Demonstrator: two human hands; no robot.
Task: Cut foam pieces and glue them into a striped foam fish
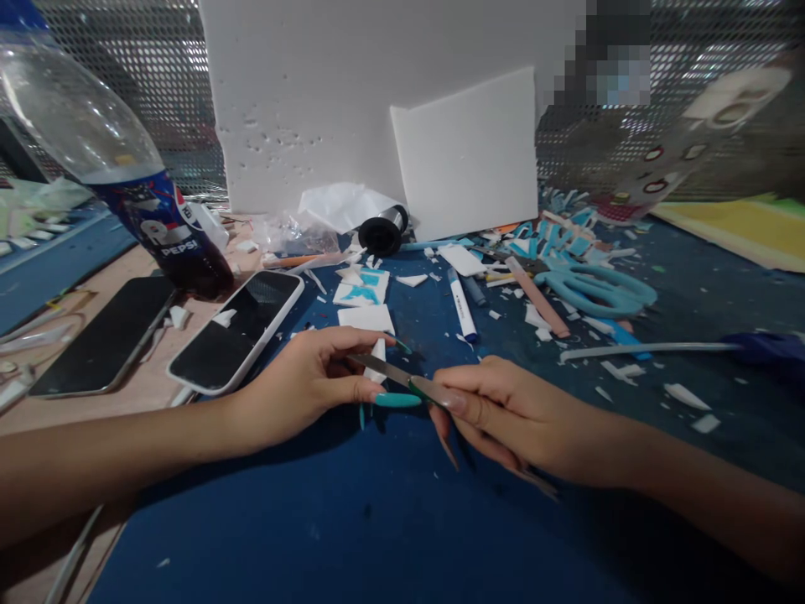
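White piece at the knife, work seemingly midway

Head view: scraps litter the upper right and a blue-marked square lies at centre, so some cutting looks done; the mid-frame piece looks unfinished. The left hand, from the left edge, pinches it between thumb and fingers; the right hand, from lower right, grips the knife, blade slanting upper left.

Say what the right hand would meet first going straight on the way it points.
Probably the small white piece in the left hand: the blade in the right hand points leftward and overlaps it in view, though whether they touch is unclear.
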